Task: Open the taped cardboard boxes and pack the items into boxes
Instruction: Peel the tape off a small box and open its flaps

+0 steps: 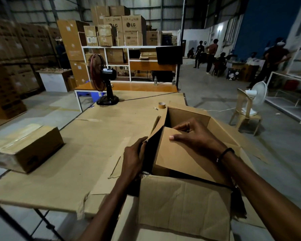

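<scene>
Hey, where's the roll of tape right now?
In the head view, the tape roll sits on the cardboard-covered table, just beyond the open box's far left corner, right of the black fan.

A warehouse packing floor: corrugated metal walls (146, 6) and a concrete floor (207, 94), tall stacks of brown cartons (12, 54), LG-branded appliance boxes (133, 29) piled above a white shelving unit (129, 47), a cardboard-covered table (94, 136) carrying a tape roll (162, 105), and workers (210, 56) gathered further back.
</scene>
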Tool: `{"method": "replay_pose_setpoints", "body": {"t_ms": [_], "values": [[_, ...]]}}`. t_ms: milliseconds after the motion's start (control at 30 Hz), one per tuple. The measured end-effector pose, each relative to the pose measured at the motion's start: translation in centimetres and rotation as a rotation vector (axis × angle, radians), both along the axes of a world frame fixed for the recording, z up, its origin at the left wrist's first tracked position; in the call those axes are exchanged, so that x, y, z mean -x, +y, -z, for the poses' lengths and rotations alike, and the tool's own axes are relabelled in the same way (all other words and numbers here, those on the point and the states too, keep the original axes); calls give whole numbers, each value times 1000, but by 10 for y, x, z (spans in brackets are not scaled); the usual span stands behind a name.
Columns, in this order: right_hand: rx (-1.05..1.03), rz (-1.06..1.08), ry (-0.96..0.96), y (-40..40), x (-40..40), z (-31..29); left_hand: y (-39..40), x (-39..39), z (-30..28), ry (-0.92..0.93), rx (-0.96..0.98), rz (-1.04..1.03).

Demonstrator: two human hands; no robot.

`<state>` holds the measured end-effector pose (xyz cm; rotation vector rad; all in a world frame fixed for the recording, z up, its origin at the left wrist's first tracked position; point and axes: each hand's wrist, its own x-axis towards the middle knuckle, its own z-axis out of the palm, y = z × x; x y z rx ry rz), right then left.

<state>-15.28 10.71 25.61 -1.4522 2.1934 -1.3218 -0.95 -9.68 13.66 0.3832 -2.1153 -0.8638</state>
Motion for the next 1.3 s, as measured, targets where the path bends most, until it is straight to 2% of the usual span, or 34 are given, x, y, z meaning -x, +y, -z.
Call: {"method": "replay_pose_setpoints", "body": {"t_ms": [267, 367, 700, 833, 900, 1067, 1300], "values": [[29, 21, 253, -18, 13, -8, 7, 4, -1, 47, -143, 2], [44, -4, 292, -19, 13, -10, 3, 4, 0, 83, -186, 5], [-36, -94, 115, -9, 16, -29, 3, 6, -6, 205, -420, 133], [-69, -152, 79, -9, 10, -31, -3, 7, -16, 244, -653, 142], [-76, -161, 78, -11, 6, -27, -7, 5, -17, 254, -706, 135], [-152, -148, 105, -11, -2, -1, -5, -3, -10, 222, -659, 11], [-137, -93, 73, -6, -29, 31, 8, -15, -5, 93, -457, -129]]}}
